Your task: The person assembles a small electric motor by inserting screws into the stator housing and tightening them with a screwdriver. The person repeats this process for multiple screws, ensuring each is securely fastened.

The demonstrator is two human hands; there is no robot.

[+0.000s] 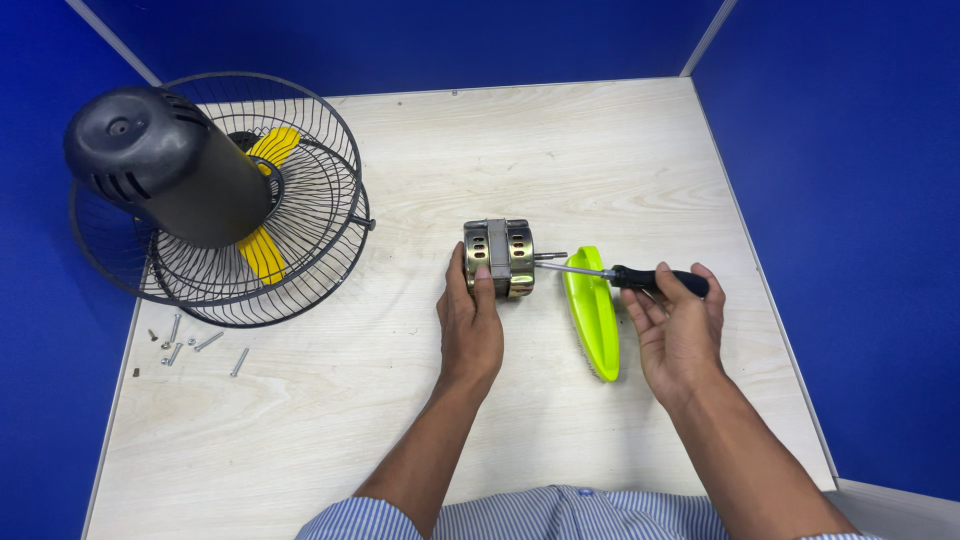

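A small metal fan motor (499, 257) with a short shaft lies on its side near the middle of the light wooden table (560, 150). My left hand (469, 325) rests on it from the near side, fingers over its casing. My right hand (678, 325) grips the black handle of a screwdriver (628, 276), whose metal tip points left at the motor's shaft end. Under the screwdriver lies a bright green brush (591, 312), bristles down.
At the left stands a dismantled fan: dark grey motor housing (170, 165), wire guards (300, 240) and yellow blades (262, 252). Several loose screws (190, 345) lie by the table's left edge. Blue partition walls surround the table.
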